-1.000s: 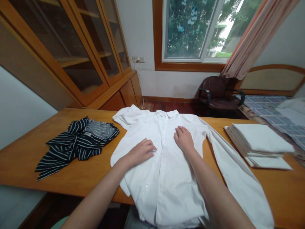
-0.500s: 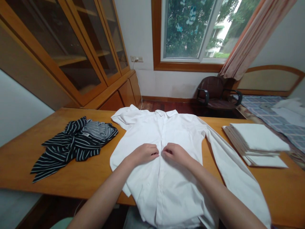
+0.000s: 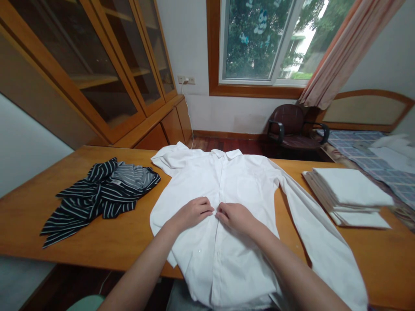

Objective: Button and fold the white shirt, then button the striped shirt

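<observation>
Hands since earlier: the left hand (image 3: 193,212) and right hand (image 3: 235,216) have slid a little nearer to the body along the front of the white shirt (image 3: 227,263) than half a second ago. A second ago they lay flat and apart on its chest.
Left hand: palm down, fingers curled inward, tips on the button strip at the shirt's middle. Whether they pinch the cloth or only press on it cannot be told.
Right hand: mirrors the left, knuckles raised and fingers bent, its tips almost touching those of the left hand. Its grip on the cloth is just as unclear.
White shirt: thin, smooth woven cloth with small pale buttons. It lies front up across the middle of the tabletop (image 3: 129,235), collar at the far edge and hem hanging over the near edge. One long sleeve runs out slantwise to the right, and the other is bunched by the far left shoulder. A square chest pocket shows faintly.
Tabletop: glossy orange-brown wood, long and flat.
Striped garment (image 3: 100,194): soft, crumpled dark cloth with thin white stripes and a greyer patch, just beside the shirt on the left.
Folded stack (image 3: 352,190): crisp white rectangles piled squarely, well apart to the right.
Room: a wooden cabinet (image 3: 97,73) with glass doors on the left, a dark padded chair (image 3: 293,125) under the window (image 3: 259,39), a pinkish curtain (image 3: 340,47), and a bed (image 3: 372,142) with a checked cover.
</observation>
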The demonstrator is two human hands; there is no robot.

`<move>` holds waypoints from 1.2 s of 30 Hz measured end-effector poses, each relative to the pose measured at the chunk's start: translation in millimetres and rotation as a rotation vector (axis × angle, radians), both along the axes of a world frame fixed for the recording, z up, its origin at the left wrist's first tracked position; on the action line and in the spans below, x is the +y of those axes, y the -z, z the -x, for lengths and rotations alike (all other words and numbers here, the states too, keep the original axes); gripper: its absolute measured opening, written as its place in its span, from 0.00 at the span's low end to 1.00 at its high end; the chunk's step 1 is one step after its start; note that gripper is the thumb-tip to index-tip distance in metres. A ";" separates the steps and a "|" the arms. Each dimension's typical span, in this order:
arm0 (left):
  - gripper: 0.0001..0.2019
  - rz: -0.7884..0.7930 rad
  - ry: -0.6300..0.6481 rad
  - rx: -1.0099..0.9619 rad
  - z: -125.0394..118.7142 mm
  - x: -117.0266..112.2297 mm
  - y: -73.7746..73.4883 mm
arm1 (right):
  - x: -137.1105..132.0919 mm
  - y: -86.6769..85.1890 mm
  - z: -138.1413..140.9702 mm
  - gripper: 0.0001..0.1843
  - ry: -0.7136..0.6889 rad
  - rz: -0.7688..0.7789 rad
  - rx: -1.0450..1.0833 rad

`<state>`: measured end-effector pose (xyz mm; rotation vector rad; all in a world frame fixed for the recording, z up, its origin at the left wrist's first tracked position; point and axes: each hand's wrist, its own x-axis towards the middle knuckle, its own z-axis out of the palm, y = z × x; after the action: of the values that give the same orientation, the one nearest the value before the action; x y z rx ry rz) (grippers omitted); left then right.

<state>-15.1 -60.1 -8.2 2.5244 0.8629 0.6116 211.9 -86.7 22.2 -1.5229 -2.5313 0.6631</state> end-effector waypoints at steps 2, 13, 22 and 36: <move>0.11 -0.027 0.006 0.014 -0.8 0.4 0.6 | -0.4 -1.0 3.4 0.12 0.023 0.000 -0.066; 0.11 -0.196 0.023 0.099 -2.3 -2.9 3.3 | -10.7 3.8 13.6 0.10 0.144 -0.007 -0.160; 0.12 -0.320 0.009 0.183 -18.9 4.5 3.4 | 6.3 10.9 1.7 0.17 0.218 -0.030 -0.116; 0.10 -0.260 0.083 0.139 -35.7 28.1 -26.7 | 23.0 -9.1 -21.3 0.09 0.325 0.088 -0.084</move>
<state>20.6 -32.0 18.5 2.8504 0.7626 0.5576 233.2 -63.7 31.3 -1.9712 -2.2557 0.6820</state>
